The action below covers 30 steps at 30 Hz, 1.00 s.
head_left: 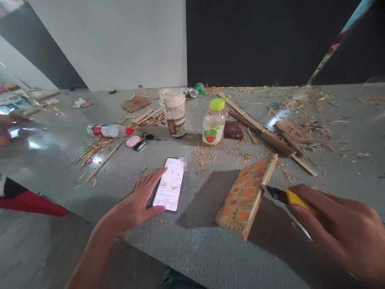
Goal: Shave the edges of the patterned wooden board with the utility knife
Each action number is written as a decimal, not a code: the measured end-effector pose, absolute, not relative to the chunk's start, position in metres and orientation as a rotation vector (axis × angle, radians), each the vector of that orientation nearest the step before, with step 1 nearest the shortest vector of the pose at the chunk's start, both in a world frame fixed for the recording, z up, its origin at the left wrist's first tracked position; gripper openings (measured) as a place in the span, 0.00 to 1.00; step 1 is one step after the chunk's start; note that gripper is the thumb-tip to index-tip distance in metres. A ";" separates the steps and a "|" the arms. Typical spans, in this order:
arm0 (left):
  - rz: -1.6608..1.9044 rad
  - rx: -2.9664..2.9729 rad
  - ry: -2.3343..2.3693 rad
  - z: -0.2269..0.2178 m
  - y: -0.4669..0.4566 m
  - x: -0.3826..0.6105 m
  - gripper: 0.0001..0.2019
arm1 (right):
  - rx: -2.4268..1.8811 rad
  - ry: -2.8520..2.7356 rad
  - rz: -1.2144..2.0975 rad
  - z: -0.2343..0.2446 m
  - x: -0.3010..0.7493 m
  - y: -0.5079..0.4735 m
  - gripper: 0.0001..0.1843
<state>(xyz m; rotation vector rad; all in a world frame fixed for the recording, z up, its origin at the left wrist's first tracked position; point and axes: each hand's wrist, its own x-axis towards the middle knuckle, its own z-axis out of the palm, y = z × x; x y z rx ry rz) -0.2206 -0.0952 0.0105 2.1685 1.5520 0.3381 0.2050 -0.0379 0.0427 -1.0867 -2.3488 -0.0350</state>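
Observation:
My right hand is closed around a yellow and black utility knife. The blade tip meets the right long edge of a small wooden board painted with orange fruit and leaves. No hand grips this board; it looks tilted above the table, with a dark shadow beside it. My left hand lies with fingers stretched out along the left side of a phone. Its thumb reaches over the lower screen and a fingertip touches the upper left edge. The phone lies face up with its screen lit.
Beyond the phone stand a lidded paper cup and a green-capped jar. A plastic bottle lies left, near a pink round object. Wood strips and shavings litter the grey table. At far left, another person's hand is blurred.

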 end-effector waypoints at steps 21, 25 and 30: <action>0.368 2.154 1.577 0.002 -0.093 -0.220 0.38 | -1.105 -2.314 0.002 0.044 0.205 -0.037 0.10; 0.375 2.172 1.670 -0.005 -0.089 -0.215 0.35 | -1.093 -2.342 -0.022 0.043 0.208 -0.036 0.10; 0.381 2.175 1.705 -0.008 -0.089 -0.213 0.34 | -1.104 -2.348 -0.029 0.042 0.207 -0.037 0.11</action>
